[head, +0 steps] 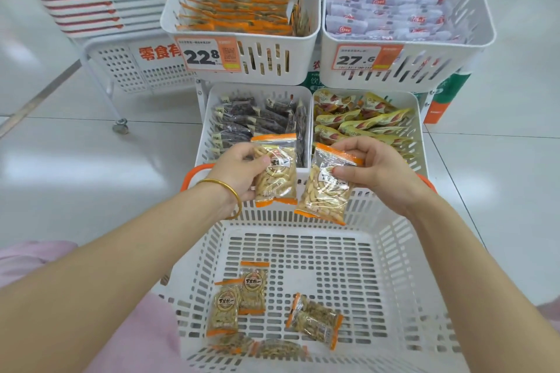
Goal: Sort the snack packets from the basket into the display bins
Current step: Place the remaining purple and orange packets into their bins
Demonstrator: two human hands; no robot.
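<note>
White slotted basket (403, 254) fills the lower frame, its far rim just beside 2 lower display bins (206, 130) at 12 o'clock; tiled floor (91, 160) lies open at 9 and 3 o'clock. Above that rim the left hand (239, 172) pinches 1 snack packet (277, 172), long axis upright. The right hand (378, 172) pinches a 2nd packet (325, 188) near its top, bottom tilted toward 7 o'clock. Loose packets (253, 288) lie at 6 o'clock

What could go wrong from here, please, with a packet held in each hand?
The left hand pinches the left packet and the right hand the right packet; either may slip. Both hang close to the lower bins of dark packets and yellow packets, risking a mix-up.
</note>
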